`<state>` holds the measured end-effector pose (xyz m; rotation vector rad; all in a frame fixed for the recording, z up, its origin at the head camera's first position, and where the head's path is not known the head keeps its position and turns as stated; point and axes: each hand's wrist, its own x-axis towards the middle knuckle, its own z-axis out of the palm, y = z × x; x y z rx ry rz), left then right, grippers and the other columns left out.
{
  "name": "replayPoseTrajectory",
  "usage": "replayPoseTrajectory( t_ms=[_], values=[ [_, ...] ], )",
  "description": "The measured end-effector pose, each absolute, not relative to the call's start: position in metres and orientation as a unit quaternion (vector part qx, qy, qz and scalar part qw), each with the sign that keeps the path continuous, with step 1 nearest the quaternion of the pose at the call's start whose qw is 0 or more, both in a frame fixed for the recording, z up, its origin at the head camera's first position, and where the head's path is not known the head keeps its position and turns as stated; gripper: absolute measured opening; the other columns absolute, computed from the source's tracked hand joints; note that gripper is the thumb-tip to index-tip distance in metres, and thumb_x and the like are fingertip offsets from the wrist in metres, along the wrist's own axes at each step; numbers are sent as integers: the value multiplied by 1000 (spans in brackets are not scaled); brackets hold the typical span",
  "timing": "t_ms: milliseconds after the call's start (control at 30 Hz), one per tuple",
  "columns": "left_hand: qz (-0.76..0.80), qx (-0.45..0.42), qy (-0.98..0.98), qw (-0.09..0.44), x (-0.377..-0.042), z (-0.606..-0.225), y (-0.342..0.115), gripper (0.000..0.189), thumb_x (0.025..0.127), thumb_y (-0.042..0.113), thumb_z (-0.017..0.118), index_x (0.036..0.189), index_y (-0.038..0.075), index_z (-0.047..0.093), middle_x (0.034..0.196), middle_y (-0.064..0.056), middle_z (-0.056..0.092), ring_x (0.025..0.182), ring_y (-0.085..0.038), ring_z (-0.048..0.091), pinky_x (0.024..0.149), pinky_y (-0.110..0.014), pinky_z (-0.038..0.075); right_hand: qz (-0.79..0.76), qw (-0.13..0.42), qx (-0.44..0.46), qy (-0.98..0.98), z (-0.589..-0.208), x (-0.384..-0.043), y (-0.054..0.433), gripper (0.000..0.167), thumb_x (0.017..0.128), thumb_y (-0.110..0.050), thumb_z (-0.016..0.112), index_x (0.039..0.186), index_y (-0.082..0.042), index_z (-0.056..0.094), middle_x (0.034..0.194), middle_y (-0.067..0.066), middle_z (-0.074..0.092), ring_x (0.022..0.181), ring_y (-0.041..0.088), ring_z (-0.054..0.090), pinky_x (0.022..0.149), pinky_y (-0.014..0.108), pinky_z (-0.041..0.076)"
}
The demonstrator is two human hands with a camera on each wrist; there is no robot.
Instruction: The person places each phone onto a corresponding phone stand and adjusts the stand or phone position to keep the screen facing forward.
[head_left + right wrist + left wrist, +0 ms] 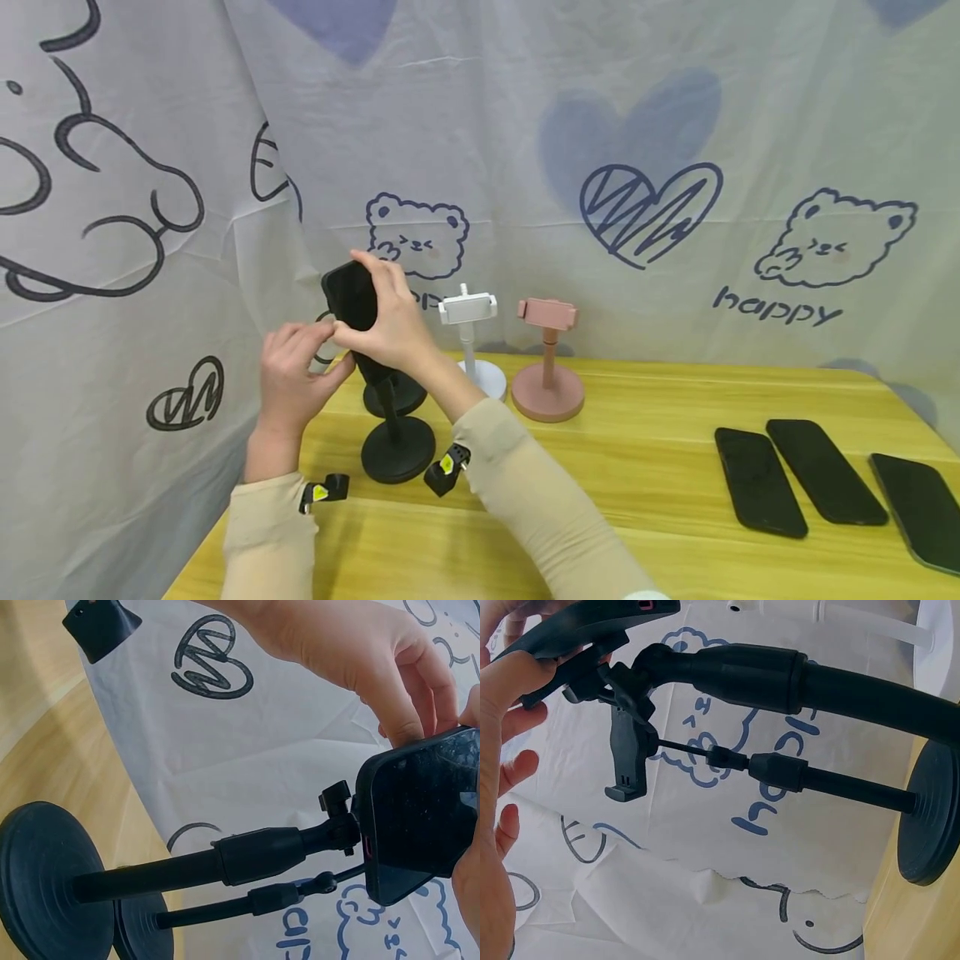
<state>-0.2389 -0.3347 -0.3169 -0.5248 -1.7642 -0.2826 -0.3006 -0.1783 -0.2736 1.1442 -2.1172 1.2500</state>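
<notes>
A black phone (351, 296) sits tilted in the holder at the top of the front black phone stand (396, 450). My right hand (397, 321) grips the phone by its edges, with the fingertips at the top corner and the thumb low across the screen side. From the left, my left hand (292, 379) pinches the phone's side edge, its thumb (525, 679) against the phone in the left wrist view. Its other fingers are partly hidden behind the phone. Close behind stands a second black phone stand (630, 754) with its holder bare.
A white phone stand (468, 312) and a pink phone stand (548, 383) are at the back of the wooden table (600, 492). Three dark phones (761, 482) lie flat at the right. A printed cloth (517, 167) hangs behind and to the left.
</notes>
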Motion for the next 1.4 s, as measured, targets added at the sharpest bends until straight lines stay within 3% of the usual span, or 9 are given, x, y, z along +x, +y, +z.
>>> replayPoseTrajectory(
  t_ms=[333,967,1400],
  values=[
    [-104,-237,-737,624,-239,-315,-335,34,84,29,64,100,1,72,88,-16,73,77,-37,58,65,-49,35,450,202,417,-763,-271,-300,-177,86,80,-32,74,150,-28,25,143,9,37,119,23,53,95,42,50],
    [-85,-235,-742,622,-235,-311,-334,32,89,32,63,99,3,73,87,-15,74,78,-37,57,66,-48,35,449,203,429,-757,-272,-303,-172,86,80,-29,74,151,-27,24,144,9,34,125,23,48,100,45,47],
    [-82,-235,-745,619,-236,-312,-336,29,82,24,69,102,3,73,90,-15,74,79,-38,57,67,-49,37,438,192,415,-774,-268,-303,-169,86,81,-33,74,150,-29,23,145,8,34,125,23,49,100,43,49]
  ],
)
